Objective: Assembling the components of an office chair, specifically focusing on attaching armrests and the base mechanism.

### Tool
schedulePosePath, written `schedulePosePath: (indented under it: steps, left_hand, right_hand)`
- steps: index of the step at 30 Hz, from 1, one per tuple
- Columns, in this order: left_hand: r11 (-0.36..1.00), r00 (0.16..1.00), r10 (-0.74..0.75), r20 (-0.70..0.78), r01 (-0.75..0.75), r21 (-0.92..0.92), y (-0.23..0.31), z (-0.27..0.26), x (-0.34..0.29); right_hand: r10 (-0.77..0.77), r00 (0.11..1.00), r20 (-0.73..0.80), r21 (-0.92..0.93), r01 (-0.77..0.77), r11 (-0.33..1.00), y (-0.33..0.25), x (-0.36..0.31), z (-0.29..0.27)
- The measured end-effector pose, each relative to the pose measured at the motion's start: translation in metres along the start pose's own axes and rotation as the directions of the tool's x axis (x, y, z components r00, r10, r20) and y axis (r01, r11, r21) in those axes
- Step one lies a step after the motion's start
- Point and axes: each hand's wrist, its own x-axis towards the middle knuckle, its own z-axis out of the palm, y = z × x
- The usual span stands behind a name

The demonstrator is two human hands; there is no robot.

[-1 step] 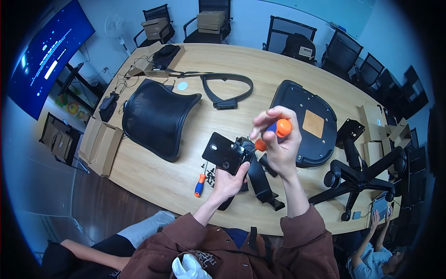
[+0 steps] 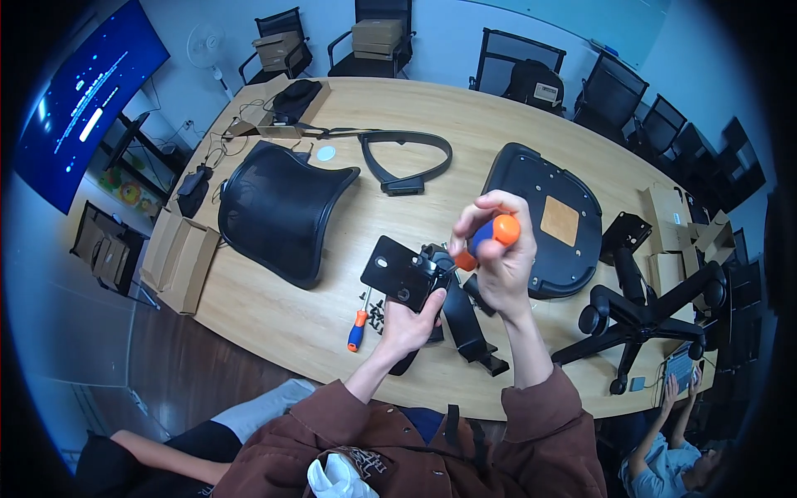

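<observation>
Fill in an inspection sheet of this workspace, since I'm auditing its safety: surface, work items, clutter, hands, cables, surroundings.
Surface: wood-toned table, partly covered.
Work items: orange-and-blue screwdriver, tip contact unclear; black plate.
Clutter: second screwdriver near small screws; mesh backrest; wheeled base.
Hands: left hand holds the black plate; right hand grips the orange-and-blue screwdriver.
Cables: thin cables, table's far left.
Surroundings: office chairs, lit screen, another person at a laptop.
</observation>
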Motion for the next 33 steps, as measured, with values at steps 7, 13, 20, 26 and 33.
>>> schedulePosePath:
  steps: [7, 13, 20, 26, 33]
  left_hand:
    - [1.000, 1.000, 0.011, -0.001, -0.011, 0.016, 0.001, -0.002, -0.001]
    - [1.000, 1.000, -0.008, -0.025, 0.008, -0.019, -0.002, -0.003, -0.006]
    - [0.998, 0.994, 0.045, -0.100, -0.041, 0.041, -0.008, -0.004, -0.008]
    - [0.971, 0.976, 0.189, -0.110, -0.169, 0.168, -0.031, -0.013, -0.002]
    - [0.957, 0.969, 0.242, -0.051, -0.229, 0.179, -0.032, -0.007, -0.009]
  right_hand:
    - [0.169, 0.978, 0.119, -0.003, -0.170, 0.985, -0.020, -0.001, -0.009]
    - [0.065, 0.970, 0.236, -0.224, -0.011, 0.975, -0.032, 0.012, -0.009]
    - [0.034, 0.992, 0.120, -0.352, 0.010, 0.936, -0.031, -0.001, -0.011]
    - [-0.161, 0.987, 0.022, -0.472, 0.152, 0.868, -0.028, -0.008, -0.008]
    - [-0.330, 0.939, -0.099, -0.653, 0.189, 0.733, -0.014, -0.016, -0.007]
